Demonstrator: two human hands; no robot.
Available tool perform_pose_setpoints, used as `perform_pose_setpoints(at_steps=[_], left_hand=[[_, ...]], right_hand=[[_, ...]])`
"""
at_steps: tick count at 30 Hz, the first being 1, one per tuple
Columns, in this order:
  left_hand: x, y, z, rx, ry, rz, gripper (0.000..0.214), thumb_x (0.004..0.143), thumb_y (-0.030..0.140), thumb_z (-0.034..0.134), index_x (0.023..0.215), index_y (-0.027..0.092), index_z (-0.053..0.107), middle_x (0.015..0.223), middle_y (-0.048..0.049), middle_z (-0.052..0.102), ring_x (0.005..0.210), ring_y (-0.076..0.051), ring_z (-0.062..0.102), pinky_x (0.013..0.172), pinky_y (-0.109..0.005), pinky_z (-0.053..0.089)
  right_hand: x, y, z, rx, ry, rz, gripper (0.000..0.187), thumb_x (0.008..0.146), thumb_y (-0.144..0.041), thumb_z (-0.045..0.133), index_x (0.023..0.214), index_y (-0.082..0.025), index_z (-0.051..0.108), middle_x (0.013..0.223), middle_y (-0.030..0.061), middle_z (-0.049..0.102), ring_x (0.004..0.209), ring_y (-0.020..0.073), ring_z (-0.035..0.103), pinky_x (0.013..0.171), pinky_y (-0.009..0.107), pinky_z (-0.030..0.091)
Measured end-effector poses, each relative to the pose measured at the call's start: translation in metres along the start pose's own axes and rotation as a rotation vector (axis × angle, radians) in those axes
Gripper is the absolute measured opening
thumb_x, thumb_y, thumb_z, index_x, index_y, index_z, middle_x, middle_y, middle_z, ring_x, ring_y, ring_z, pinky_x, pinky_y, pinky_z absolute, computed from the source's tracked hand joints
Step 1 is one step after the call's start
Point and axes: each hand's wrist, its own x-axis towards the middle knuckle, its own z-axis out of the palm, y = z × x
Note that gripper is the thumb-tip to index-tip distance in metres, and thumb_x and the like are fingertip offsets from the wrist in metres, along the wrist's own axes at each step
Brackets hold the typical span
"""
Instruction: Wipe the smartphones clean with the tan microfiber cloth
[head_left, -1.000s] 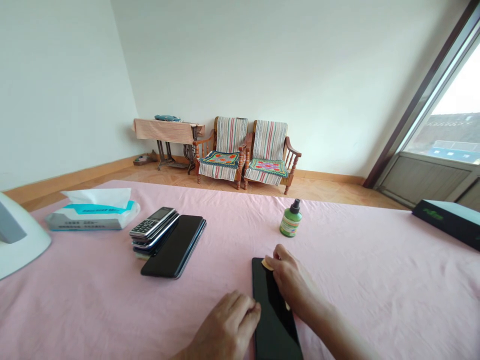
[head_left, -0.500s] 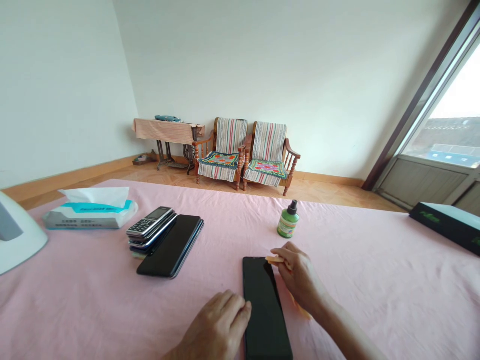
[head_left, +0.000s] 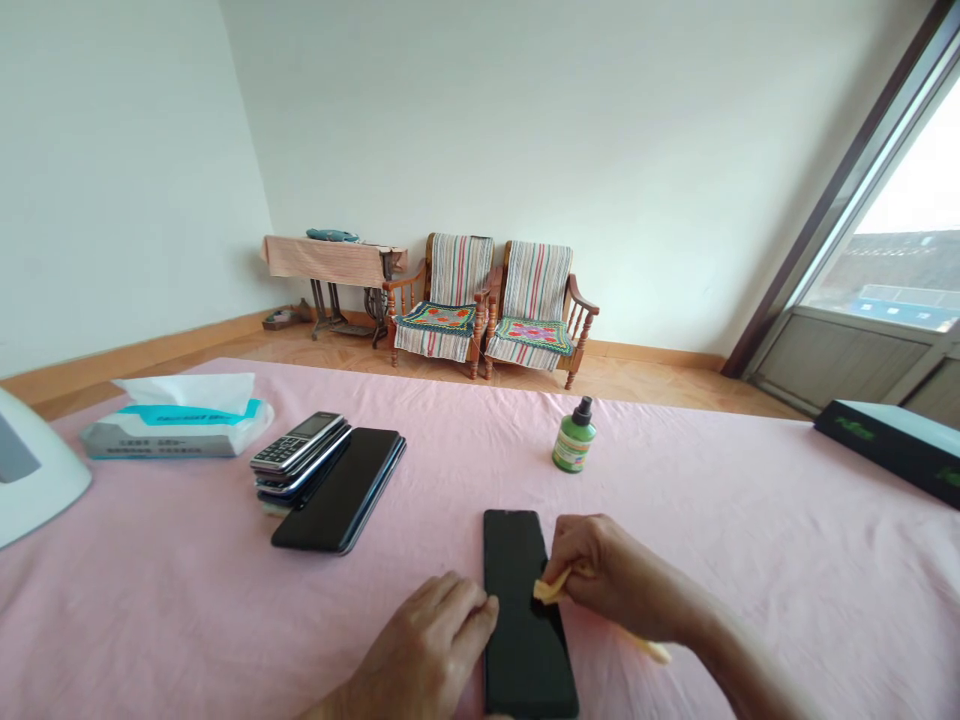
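Observation:
A black smartphone (head_left: 521, 650) lies screen up on the pink tablecloth, its far end pointing away from me. My left hand (head_left: 431, 640) is closed along the phone's left edge, fingertips on the rim. My right hand (head_left: 611, 570) pinches a yellow cloth (head_left: 551, 590) and presses it on the right side of the screen. A tail of the cloth trails out beneath my right wrist. Beyond the phone, apart from both hands, a green spray bottle (head_left: 574, 440) with a black top stands upright.
Left of the hands are a dark smartphone stack (head_left: 341, 495) and a keypad phone (head_left: 300, 440) atop other phones. Farther left sit a tissue pack (head_left: 176, 430) and a white rounded object (head_left: 37, 480). A black box (head_left: 885, 455) lies right. Two wooden chairs (head_left: 529, 300) stand beyond the table.
My right hand has drawn the yellow cloth down the right side of the screen, from the far end toward me. My left hand stays at the phone's left edge.

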Motion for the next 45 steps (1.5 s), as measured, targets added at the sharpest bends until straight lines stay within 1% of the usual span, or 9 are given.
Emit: perform_pose_setpoints(at_steps=[3, 6, 12, 15, 20, 24, 28, 37, 45], left_hand=[[0.002, 0.003, -0.007, -0.082, -0.035, -0.052, 0.068, 0.058, 0.045, 0.084, 0.112, 0.011, 0.061, 0.100, -0.0105, 0.062, 0.087, -0.027, 0.059, 0.077, -0.040, 0.054], [0.003, 0.005, -0.014, -0.158, -0.064, -0.116, 0.061, 0.061, 0.038, 0.081, 0.114, 0.013, 0.062, 0.109, -0.0106, 0.060, 0.094, -0.028, 0.058, 0.083, -0.042, 0.053], [0.005, 0.006, -0.019, -0.214, -0.096, -0.183, 0.061, 0.061, 0.039, 0.080, 0.115, 0.016, 0.063, 0.113, -0.0112, 0.060, 0.099, -0.029, 0.057, 0.088, -0.044, 0.051], [0.006, 0.006, -0.020, -0.223, -0.097, -0.207, 0.062, 0.061, 0.039, 0.080, 0.115, 0.017, 0.063, 0.117, -0.0120, 0.060, 0.102, -0.030, 0.057, 0.090, -0.046, 0.050], [0.004, 0.004, -0.015, -0.224, -0.134, -0.242, 0.068, 0.052, 0.041, 0.086, 0.112, 0.016, 0.065, 0.121, -0.0134, 0.060, 0.106, -0.031, 0.058, 0.090, -0.045, 0.052], [0.004, 0.005, -0.014, -0.214, -0.120, -0.222, 0.072, 0.049, 0.042, 0.087, 0.112, 0.014, 0.065, 0.118, -0.0145, 0.062, 0.105, -0.032, 0.059, 0.090, -0.046, 0.052], [0.009, 0.013, -0.028, -0.208, -0.139, -0.279, 0.072, 0.049, 0.035, 0.090, 0.113, 0.014, 0.066, 0.120, -0.0132, 0.063, 0.108, -0.031, 0.058, 0.093, -0.043, 0.051], [0.018, 0.022, -0.043, -0.227, -0.199, -0.332, 0.070, 0.050, 0.029, 0.090, 0.114, 0.014, 0.065, 0.122, -0.0131, 0.062, 0.109, -0.031, 0.058, 0.094, -0.045, 0.051], [0.020, 0.025, -0.051, -0.242, -0.219, -0.323, 0.063, 0.057, 0.031, 0.086, 0.115, 0.016, 0.064, 0.123, -0.0135, 0.060, 0.111, -0.032, 0.057, 0.094, -0.048, 0.049]], right_hand=[[0.010, 0.014, 0.005, -0.044, 0.305, -0.014, 0.023, 0.073, -0.004, 0.053, 0.072, -0.019, 0.071, 0.071, 0.0006, 0.061, 0.065, 0.0124, 0.058, 0.061, 0.023, 0.043], [0.022, 0.030, 0.016, -0.096, 0.448, -0.015, 0.019, 0.076, -0.008, 0.053, 0.073, -0.018, 0.070, 0.071, 0.0020, 0.060, 0.067, 0.0143, 0.058, 0.062, 0.025, 0.042], [0.025, 0.040, 0.031, -0.163, 0.375, -0.039, 0.022, 0.071, 0.000, 0.047, 0.066, -0.017, 0.061, 0.069, 0.0003, 0.055, 0.063, 0.0120, 0.054, 0.059, 0.022, 0.038], [0.017, 0.033, 0.029, -0.198, 0.306, -0.013, 0.024, 0.069, 0.003, 0.045, 0.056, -0.016, 0.053, 0.064, -0.0014, 0.051, 0.058, 0.0101, 0.050, 0.057, 0.021, 0.034], [0.007, 0.017, 0.026, -0.231, 0.211, 0.020, 0.024, 0.066, 0.004, 0.045, 0.056, -0.016, 0.052, 0.063, -0.0016, 0.053, 0.058, 0.0100, 0.050, 0.056, 0.021, 0.032], [0.020, 0.023, 0.028, -0.258, 0.273, 0.018, 0.023, 0.066, 0.003, 0.045, 0.059, -0.016, 0.055, 0.064, -0.0009, 0.054, 0.059, 0.0109, 0.050, 0.057, 0.022, 0.032], [0.033, 0.031, 0.033, -0.263, 0.324, -0.006, 0.023, 0.068, 0.003, 0.044, 0.058, -0.017, 0.053, 0.066, -0.0010, 0.051, 0.059, 0.0104, 0.049, 0.057, 0.021, 0.033], [-0.018, -0.007, 0.035, -0.214, 0.121, 0.063, 0.025, 0.068, 0.005, 0.041, 0.058, -0.017, 0.048, 0.072, 0.0002, 0.052, 0.063, 0.0103, 0.052, 0.057, 0.021, 0.034], [-0.004, -0.007, 0.039, -0.288, 0.170, 0.022, 0.026, 0.073, 0.004, 0.039, 0.064, -0.016, 0.051, 0.078, 0.0031, 0.053, 0.069, 0.0128, 0.053, 0.063, 0.023, 0.039]])
